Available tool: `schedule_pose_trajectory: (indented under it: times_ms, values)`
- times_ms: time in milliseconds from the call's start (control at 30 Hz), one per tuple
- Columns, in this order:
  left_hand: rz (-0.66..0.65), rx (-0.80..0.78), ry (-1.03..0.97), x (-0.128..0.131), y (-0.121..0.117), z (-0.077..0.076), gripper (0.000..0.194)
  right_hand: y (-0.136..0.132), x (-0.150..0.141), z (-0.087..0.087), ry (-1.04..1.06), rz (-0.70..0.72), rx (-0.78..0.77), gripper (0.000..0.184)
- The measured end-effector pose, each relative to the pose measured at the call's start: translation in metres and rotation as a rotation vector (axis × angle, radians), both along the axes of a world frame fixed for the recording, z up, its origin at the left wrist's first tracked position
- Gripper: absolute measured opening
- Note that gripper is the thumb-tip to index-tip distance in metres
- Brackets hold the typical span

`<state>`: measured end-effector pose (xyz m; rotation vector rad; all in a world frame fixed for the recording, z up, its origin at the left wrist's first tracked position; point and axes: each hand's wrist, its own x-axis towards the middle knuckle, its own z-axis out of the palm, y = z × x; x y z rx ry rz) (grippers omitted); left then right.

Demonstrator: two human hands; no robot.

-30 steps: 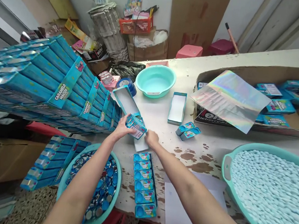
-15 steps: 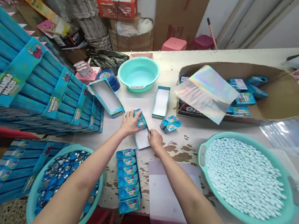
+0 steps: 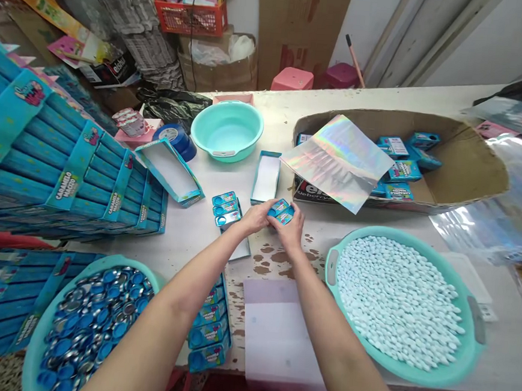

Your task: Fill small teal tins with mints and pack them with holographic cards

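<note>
Both hands are closed around a pair of small blue candy boxes (image 3: 281, 211) at the middle of the table. My left hand (image 3: 255, 217) grips their left side, and my right hand (image 3: 291, 227) their right side. Just left of my hands lies a shallow display tray (image 3: 241, 252) with a white inside, partly hidden by my left forearm. Several small candy boxes (image 3: 226, 205) stand in its far end. Nearer to me, a filled row of the same boxes (image 3: 207, 334) is partly covered by my left arm.
Bare trays (image 3: 266, 178) lie beyond my hands, near a turquoise basin (image 3: 226, 150). At right are a tub of pale candies (image 3: 397, 302) and a carton (image 3: 466, 169) with boxes. Left stand stacked blue displays (image 3: 65, 162) and a tub of blue-and-silver lids (image 3: 93, 315).
My hands have left the tray and moved right to the pair of candy boxes, which they now grip. The boxes in the tray have been let go.
</note>
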<state>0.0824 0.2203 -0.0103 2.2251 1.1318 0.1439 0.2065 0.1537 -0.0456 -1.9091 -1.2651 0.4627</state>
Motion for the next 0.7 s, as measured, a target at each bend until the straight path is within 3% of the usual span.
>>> schedule_pose_trajectory:
  times_ms: [67, 133, 200, 267, 400, 467, 533, 600, 700]
  values:
    - [0.047, -0.007, 0.017, -0.004, 0.001, 0.0, 0.063, 0.008, 0.016, 0.003, 0.081, 0.077, -0.074, 0.082]
    - [0.065, 0.002, 0.058, -0.009, -0.002, 0.004, 0.057, 0.007, 0.028, 0.006, 0.153, 0.054, -0.154, 0.084]
    - [-0.007, -0.002, 0.079, -0.014, -0.007, 0.008, 0.051, 0.0, 0.036, 0.008, 0.191, -0.023, -0.209, 0.073]
    - [-0.119, 0.024, 0.063, -0.017, -0.015, 0.009, 0.047, -0.007, 0.041, 0.008, 0.218, -0.004, -0.203, 0.058]
    - [-0.157, 0.27, 0.057, -0.015, -0.037, 0.005, 0.059, -0.014, 0.047, 0.006, 0.429, 0.385, -0.212, 0.051]
    - [-0.238, 0.338, 0.102, -0.01, -0.047, 0.003, 0.065, -0.015, 0.046, 0.004, 0.607, 0.445, -0.248, 0.059]
    - [-0.282, 0.36, 0.184, -0.002, -0.055, 0.003, 0.061, -0.018, 0.041, 0.003, 0.76, 0.35, -0.217, 0.071]
    - [-0.229, 0.378, 0.276, 0.004, -0.06, 0.006, 0.057, -0.023, 0.033, 0.001, 0.875, 0.172, -0.127, 0.077]
    - [-0.135, 0.369, 0.333, 0.003, -0.064, 0.02, 0.062, -0.035, 0.018, -0.004, 0.95, -0.124, 0.004, 0.062]
